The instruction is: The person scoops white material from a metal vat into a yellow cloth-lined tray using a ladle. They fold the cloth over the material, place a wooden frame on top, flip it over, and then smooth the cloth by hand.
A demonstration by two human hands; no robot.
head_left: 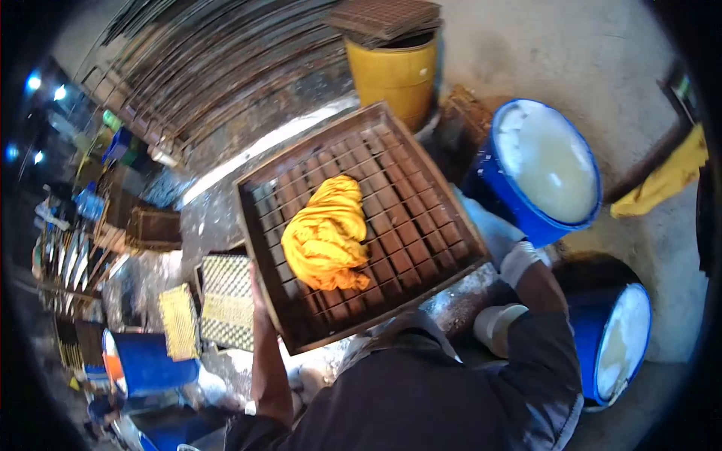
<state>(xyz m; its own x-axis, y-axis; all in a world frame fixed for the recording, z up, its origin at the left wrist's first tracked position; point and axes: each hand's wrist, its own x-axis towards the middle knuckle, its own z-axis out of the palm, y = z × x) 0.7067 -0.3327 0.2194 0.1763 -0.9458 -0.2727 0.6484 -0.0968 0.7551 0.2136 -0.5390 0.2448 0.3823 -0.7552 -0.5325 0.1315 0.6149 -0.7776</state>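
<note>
A square wooden tray (441, 188) with a wire grid over slats is held up in front of me, tilted. On its grid, left of the middle, lies a bunched yellow-orange cloth (327, 233). My left hand (259, 289) is at the tray's lower left side, its fingers mostly hidden by the frame. My right hand (489, 224), in a pale blue glove, is at the tray's right side, with its fingers hidden or blurred against the frame.
At the right stand a blue drum (549, 169) with pale contents and another blue drum (620, 346). A yellow drum (395, 79) bears stacked grids. Yellow cloth (665, 180) hangs far right. Patterned mats (228, 301) and a blue drum (150, 364) are lower left.
</note>
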